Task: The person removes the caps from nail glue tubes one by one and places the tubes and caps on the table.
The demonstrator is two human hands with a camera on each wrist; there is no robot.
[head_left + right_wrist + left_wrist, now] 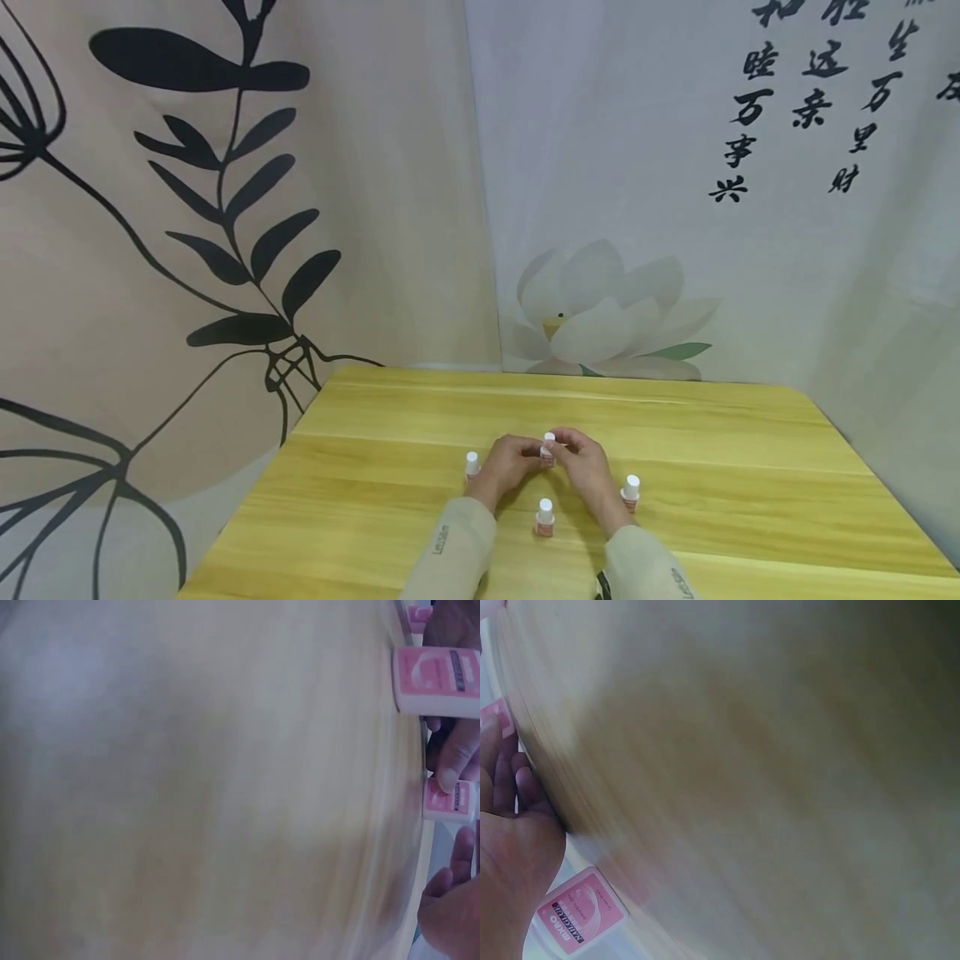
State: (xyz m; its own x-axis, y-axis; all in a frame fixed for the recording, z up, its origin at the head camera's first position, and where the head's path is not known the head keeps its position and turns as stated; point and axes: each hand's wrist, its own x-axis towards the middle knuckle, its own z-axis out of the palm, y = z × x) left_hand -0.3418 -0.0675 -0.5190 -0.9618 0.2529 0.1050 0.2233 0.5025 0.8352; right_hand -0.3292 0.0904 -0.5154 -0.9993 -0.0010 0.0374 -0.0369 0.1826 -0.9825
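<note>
Both hands meet at a small white-capped nail glue bottle [549, 438] with a pink label, upright toward the back of the table. My left hand [507, 468] pinches it from the left; its thumb [448, 778] lies on the label in the right wrist view. From the right, my right hand [588, 472] holds the same bottle near its top, thumb in front and index finger at the cap. A matching bottle [472, 465] stands just left of my left hand, partly hidden by it. Another bottle [631, 492] stands beside my right wrist.
One more nail glue bottle [544, 518] stands between my forearms, nearer to me. All stand on a yellow wood-grain table [375, 500]. Behind its far edge hangs a pale curtain [405, 208] printed with dark leaves, a lotus and writing.
</note>
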